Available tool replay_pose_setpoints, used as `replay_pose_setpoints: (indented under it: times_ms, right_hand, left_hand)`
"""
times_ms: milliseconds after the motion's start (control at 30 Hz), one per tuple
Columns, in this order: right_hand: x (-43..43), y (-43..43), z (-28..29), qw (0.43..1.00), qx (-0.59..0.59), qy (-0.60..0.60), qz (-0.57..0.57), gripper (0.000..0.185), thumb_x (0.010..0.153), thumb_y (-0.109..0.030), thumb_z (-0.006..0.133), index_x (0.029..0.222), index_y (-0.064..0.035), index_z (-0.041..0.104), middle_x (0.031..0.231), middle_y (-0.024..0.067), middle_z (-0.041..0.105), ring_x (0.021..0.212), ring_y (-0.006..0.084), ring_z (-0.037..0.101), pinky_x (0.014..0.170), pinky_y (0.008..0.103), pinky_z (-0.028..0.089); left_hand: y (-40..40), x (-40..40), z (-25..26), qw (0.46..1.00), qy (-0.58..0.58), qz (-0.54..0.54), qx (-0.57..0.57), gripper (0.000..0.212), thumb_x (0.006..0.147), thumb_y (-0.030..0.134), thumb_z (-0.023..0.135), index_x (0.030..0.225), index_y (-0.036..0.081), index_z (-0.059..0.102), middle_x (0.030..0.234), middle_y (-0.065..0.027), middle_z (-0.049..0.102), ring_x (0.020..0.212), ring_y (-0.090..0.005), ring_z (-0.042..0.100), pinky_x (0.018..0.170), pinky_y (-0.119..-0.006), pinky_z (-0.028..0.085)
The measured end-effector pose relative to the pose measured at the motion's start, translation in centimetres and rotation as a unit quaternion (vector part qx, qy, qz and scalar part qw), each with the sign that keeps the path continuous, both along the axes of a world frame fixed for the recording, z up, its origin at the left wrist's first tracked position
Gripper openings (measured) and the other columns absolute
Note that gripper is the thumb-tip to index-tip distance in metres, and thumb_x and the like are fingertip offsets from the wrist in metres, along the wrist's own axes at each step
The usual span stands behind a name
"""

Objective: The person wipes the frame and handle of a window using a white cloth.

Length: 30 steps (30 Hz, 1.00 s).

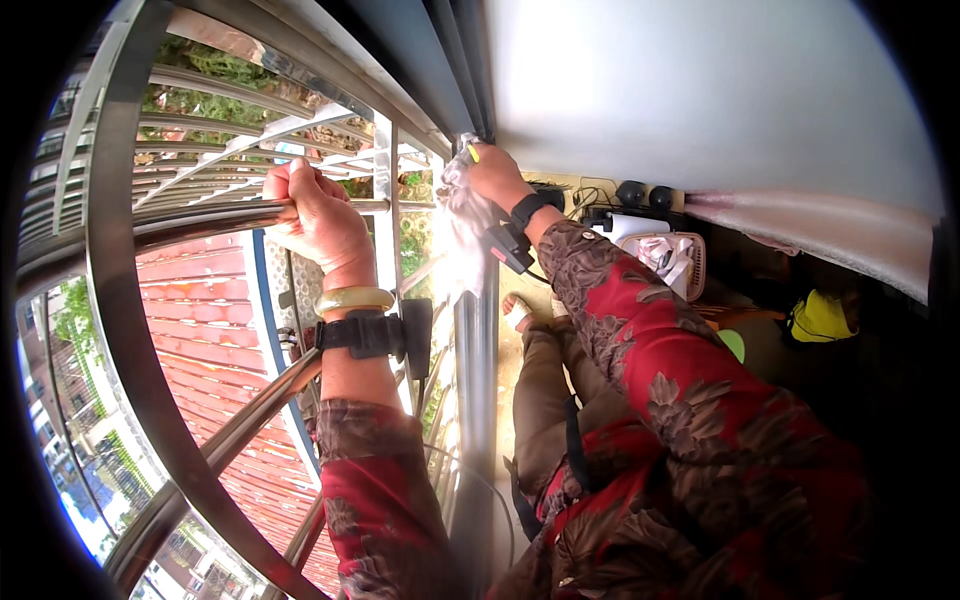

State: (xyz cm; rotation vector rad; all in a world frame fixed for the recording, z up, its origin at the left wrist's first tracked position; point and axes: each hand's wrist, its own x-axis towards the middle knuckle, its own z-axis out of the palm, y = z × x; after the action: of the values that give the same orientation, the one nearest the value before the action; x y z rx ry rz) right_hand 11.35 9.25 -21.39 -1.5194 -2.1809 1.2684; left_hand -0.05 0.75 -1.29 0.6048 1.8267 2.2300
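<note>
My left hand [311, 214] is closed around a horizontal metal bar [217, 225] of the window's outer railing. A bangle and a black strap with a black device are on that wrist. My right hand [495, 174] grips a pale cloth [461, 217] against the dark window frame [450, 67]; the cloth hangs down along the frame's edge. Its fingertips are partly hidden by the hand and cloth. Another black strap and device sit on the right wrist. Below the cloth runs the metal window track [475, 375].
Outside the railing lies a red corrugated roof [210, 300]. On the room side, a basket [697, 262] holds plastic bags, near cables and dark round objects. A yellow item [821, 315] lies at right. A pale curtain-like fabric [840, 225] hangs beneath the large white surface [697, 90].
</note>
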Motion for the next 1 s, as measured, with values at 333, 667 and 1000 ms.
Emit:
replay_pose_setpoints:
  times_ms: [333,667,1000]
  right_hand:
    - [1.8,-2.3,-0.6,0.997,0.019,0.066,-0.038,0.034,0.076,-0.014,0.052,0.107,0.0009,0.055,0.091,0.0243,0.060,0.087,0.0385,0.057,0.077,0.0426,0.046]
    - [1.9,-1.0,1.3,0.988,0.016,0.102,-0.114,0.038,0.076,-0.013,0.054,0.112,-0.0007,0.055,0.098,0.0233,0.059,0.093,0.0348,0.057,0.079,0.0380,0.045]
    - [-1.1,-5.9,0.9,0.920,-0.239,0.190,-0.247,0.031,0.081,-0.010,0.050,0.110,-0.0001,0.051,0.085,0.0126,0.056,0.073,0.0257,0.056,0.059,0.0397,0.046]
  left_hand:
    - [0.2,0.4,-0.1,1.000,0.014,0.007,-0.006,0.024,0.084,0.011,0.047,0.063,0.010,0.037,0.047,0.0037,0.033,0.039,-0.0033,0.026,0.036,-0.020,0.020]
    - [0.1,0.1,-0.2,1.000,0.024,0.013,-0.014,0.023,0.084,0.011,0.047,0.063,0.009,0.038,0.048,0.0034,0.033,0.039,-0.0037,0.026,0.035,-0.020,0.021]
    - [-1.2,-0.5,-0.5,1.000,0.008,0.025,-0.016,0.021,0.084,0.008,0.048,0.064,0.009,0.040,0.051,0.0028,0.034,0.041,-0.0043,0.027,0.037,-0.020,0.023]
